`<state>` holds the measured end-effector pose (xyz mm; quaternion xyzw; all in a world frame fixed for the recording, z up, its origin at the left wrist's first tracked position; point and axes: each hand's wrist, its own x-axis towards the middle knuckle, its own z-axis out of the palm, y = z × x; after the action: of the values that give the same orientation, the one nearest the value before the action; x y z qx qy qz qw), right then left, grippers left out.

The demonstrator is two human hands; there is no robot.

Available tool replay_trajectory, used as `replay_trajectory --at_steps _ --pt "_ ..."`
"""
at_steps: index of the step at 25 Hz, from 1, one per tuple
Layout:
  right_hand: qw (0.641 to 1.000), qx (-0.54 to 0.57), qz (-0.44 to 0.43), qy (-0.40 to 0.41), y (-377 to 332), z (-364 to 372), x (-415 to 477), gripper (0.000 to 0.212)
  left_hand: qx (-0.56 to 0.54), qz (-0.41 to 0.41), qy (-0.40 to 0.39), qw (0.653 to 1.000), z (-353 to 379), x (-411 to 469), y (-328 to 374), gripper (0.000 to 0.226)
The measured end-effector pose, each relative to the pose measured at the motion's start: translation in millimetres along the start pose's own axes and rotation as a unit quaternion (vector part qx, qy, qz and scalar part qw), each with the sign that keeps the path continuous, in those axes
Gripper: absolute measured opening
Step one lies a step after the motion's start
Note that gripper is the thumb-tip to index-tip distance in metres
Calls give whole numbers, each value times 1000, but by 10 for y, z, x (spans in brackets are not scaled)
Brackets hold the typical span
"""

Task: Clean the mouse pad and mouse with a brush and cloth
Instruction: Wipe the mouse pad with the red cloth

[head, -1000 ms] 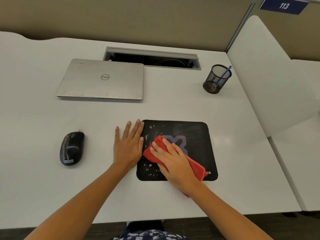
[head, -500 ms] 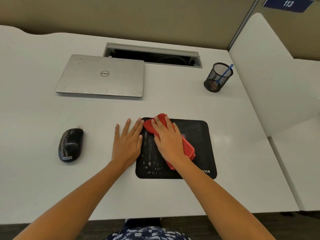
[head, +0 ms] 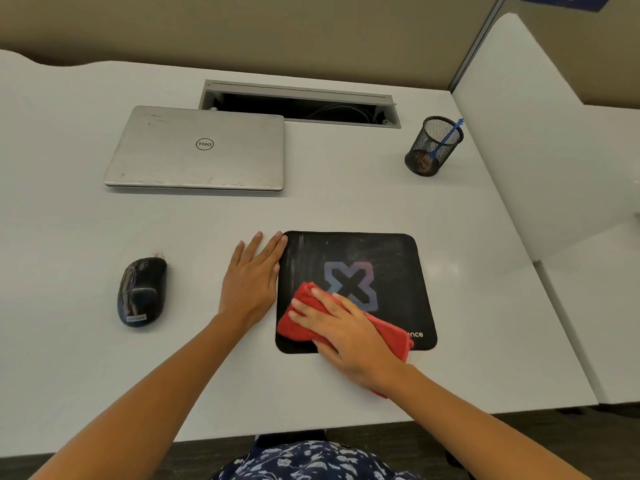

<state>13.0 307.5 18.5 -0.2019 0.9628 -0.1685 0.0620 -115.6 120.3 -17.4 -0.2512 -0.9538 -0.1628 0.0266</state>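
Observation:
A black mouse pad [head: 381,258] with a blue X logo lies on the white desk. My right hand [head: 346,336] presses a red cloth [head: 298,327] flat onto the pad's near left corner. My left hand [head: 251,282] rests flat on the desk, fingers apart, touching the pad's left edge. A black mouse [head: 142,292] sits on the desk to the left, apart from both hands. A blue brush [head: 446,136] stands in a black mesh cup [head: 431,147] at the back right.
A shut silver laptop [head: 197,150] lies at the back left. Behind it is an open cable slot [head: 301,105] in the desk. A white divider panel [head: 540,140] rises on the right. The desk's front edge runs just below my forearms.
My right hand has dragged the red cloth from the pad's far left corner down to its near left corner. The pale specks on the pad's left side are gone. My left hand stayed put.

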Motion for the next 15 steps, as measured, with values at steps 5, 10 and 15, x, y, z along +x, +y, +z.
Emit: replay_trajectory --at_steps 5,10,15 --pt "996 -33 56 65 89 -37 357 52 0 4 1 1000 -8 0 20 56" --pt "978 -24 182 96 178 -160 1032 53 2 0 0 1000 -38 -11 22 55" --pt "998 -7 46 53 101 -80 544 56 0 7 -9 1000 -67 -9 39 58"
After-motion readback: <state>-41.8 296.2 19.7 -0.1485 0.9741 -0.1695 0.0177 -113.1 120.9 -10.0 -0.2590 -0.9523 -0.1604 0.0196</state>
